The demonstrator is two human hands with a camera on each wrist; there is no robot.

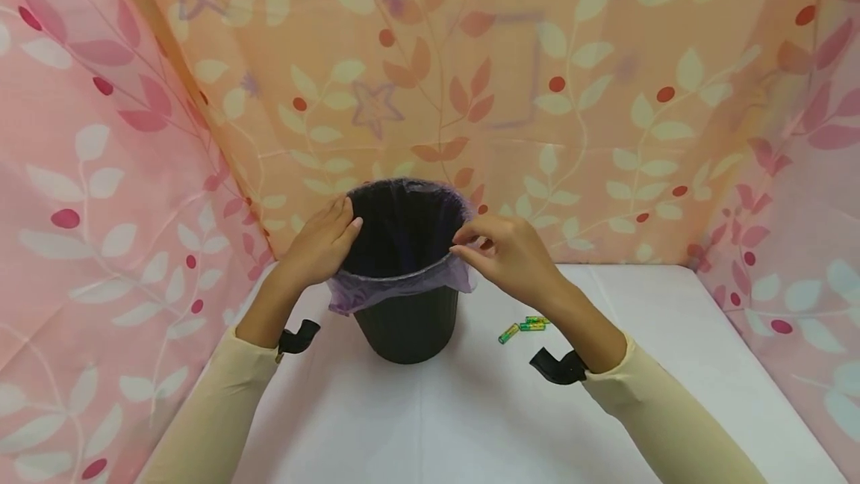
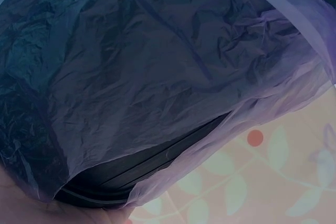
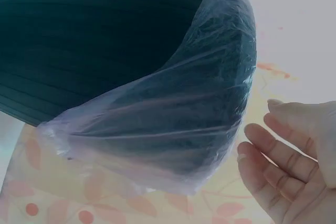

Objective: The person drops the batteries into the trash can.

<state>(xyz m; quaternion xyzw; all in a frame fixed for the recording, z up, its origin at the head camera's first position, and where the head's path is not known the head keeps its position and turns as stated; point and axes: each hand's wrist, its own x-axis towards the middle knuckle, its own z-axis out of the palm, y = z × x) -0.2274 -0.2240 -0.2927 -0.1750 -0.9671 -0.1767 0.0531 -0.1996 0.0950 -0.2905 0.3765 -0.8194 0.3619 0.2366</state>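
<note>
A black ribbed waste bin [image 1: 406,327] stands upright on the white table, lined with a thin purple bin bag [image 1: 376,293] folded down over its rim. My left hand [image 1: 322,241] rests against the left side of the lined rim, its fingers extended and its thumb at the edge. Part of that hand shows at the lower left in the left wrist view, touching the bag [image 2: 142,77]. Beside the right rim is my right hand [image 1: 510,252]. In the right wrist view its fingers [image 3: 273,153] are loosely bent, apart from the bag, and hold nothing.
Several green batteries [image 1: 532,326] lie on the white table [image 1: 376,424], right of the bin and partly behind the right forearm. Floral cloth [image 1: 430,58] hangs at the back and on both sides. A black curved mount [image 1: 558,366] sits on the right wrist, another on the left.
</note>
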